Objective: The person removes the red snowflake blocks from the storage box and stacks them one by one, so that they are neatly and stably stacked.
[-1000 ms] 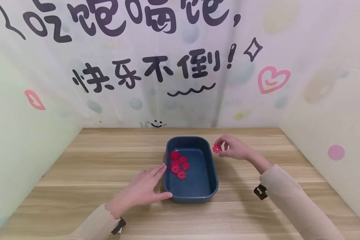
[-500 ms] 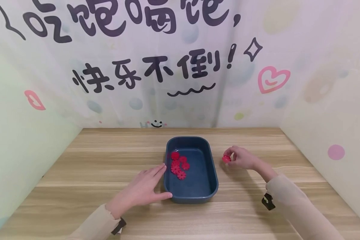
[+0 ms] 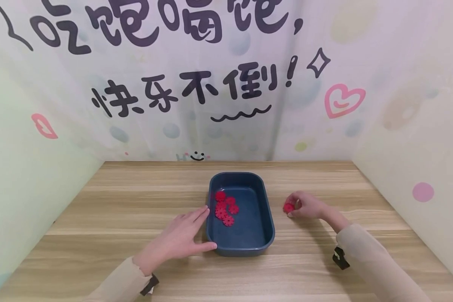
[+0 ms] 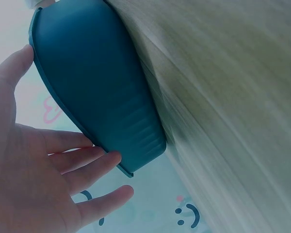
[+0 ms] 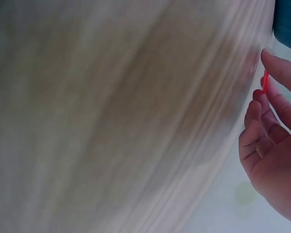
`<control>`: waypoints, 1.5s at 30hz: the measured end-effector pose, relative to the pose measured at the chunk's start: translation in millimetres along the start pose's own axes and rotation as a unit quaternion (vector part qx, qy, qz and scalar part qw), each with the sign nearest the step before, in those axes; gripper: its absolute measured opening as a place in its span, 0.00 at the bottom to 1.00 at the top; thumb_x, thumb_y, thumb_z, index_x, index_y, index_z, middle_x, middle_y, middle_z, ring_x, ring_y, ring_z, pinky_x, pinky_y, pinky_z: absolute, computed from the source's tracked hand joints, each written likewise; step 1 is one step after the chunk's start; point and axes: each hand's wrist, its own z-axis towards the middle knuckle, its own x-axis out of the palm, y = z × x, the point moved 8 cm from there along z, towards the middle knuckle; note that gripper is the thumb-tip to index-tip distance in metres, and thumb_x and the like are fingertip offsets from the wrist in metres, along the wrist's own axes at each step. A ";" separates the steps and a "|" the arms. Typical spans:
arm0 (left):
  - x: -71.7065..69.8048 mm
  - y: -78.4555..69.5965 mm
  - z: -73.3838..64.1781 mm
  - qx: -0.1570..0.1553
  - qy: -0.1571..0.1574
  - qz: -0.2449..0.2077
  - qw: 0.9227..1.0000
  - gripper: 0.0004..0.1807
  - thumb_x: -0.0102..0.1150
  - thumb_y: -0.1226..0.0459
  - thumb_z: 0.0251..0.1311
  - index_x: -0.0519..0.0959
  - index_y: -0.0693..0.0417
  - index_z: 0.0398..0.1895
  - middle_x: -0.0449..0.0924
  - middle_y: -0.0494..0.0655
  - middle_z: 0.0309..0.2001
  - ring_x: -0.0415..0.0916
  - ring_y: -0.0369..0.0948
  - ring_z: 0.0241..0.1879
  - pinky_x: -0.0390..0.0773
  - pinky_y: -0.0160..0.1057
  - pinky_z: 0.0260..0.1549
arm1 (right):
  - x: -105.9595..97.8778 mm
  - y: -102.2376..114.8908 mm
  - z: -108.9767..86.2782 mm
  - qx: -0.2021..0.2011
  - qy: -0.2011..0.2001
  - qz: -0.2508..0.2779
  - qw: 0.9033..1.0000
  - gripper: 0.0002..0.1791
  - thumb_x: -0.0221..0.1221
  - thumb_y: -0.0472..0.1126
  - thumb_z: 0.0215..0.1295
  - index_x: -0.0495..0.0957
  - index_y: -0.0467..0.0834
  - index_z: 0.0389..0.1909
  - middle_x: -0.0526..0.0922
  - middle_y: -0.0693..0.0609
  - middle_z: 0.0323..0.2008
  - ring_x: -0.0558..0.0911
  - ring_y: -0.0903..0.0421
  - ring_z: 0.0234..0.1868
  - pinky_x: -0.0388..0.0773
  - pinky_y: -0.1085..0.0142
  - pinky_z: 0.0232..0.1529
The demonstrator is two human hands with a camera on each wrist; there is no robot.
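Observation:
A dark blue rectangular bin (image 3: 251, 228) stands on the table, with several red notched discs (image 3: 221, 212) lying along the left side of its floor. My left hand (image 3: 175, 237) touches the bin's left rim with its fingers extended and its thumb at the near corner; the left wrist view shows the fingertips along the bin's edge (image 4: 63, 109). To the right of the bin, my right hand (image 3: 309, 205) pinches one red notched disc (image 3: 288, 207) between thumb and fingers, low over the tabletop. The right wrist view catches this disc edge-on as a thin red sliver (image 5: 266, 81).
The wood-grain table (image 3: 136, 201) runs back to a printed curtain (image 3: 196, 126) with black characters and drawings. Pale walls (image 3: 411, 167) flank it on both sides. A dark band with a small device (image 3: 340, 258) hangs at the right sleeve.
My right hand has moved down and slightly right, away from the bin's far right side, carrying the red disc toward the tabletop. The left hand and the bin have stayed where they were.

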 end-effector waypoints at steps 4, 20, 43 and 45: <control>0.2 -0.4 -0.2 0.001 0.000 -0.002 1.000 0.51 0.41 0.31 0.46 0.58 0.60 0.64 0.55 0.52 0.63 0.57 0.48 0.59 0.61 0.53 0.51 | 1.5 -1.9 0.7 -0.004 0.002 -0.004 1.000 0.14 0.64 0.35 0.47 0.74 0.37 0.35 0.75 0.51 0.29 0.72 0.56 0.29 0.70 0.64 0.30; 1.5 -0.7 0.8 0.003 -0.004 -0.002 1.000 0.50 0.43 0.32 0.46 0.57 0.60 0.64 0.55 0.52 0.64 0.57 0.48 0.59 0.61 0.54 0.51 | 4.2 -6.0 1.1 -0.002 0.024 0.013 1.000 0.16 0.64 0.36 0.48 0.73 0.35 0.38 0.75 0.50 0.30 0.72 0.54 0.32 0.70 0.63 0.34; 0.7 -0.3 0.5 0.002 -0.006 0.007 1.000 0.51 0.41 0.31 0.46 0.58 0.60 0.64 0.56 0.52 0.63 0.57 0.48 0.59 0.62 0.52 0.51 | -48.3 39.8 32.3 -0.046 -0.052 0.023 0.997 0.18 0.62 0.38 0.52 0.73 0.38 0.44 0.76 0.47 0.36 0.75 0.52 0.36 0.72 0.60 0.38; 0.3 -0.4 0.5 0.002 -0.007 0.007 1.000 0.51 0.41 0.31 0.46 0.58 0.60 0.64 0.56 0.52 0.63 0.57 0.48 0.59 0.62 0.52 0.51 | -52.9 45.5 36.9 -0.044 -0.053 0.013 0.998 0.18 0.62 0.39 0.53 0.73 0.38 0.45 0.76 0.48 0.36 0.75 0.52 0.37 0.72 0.60 0.37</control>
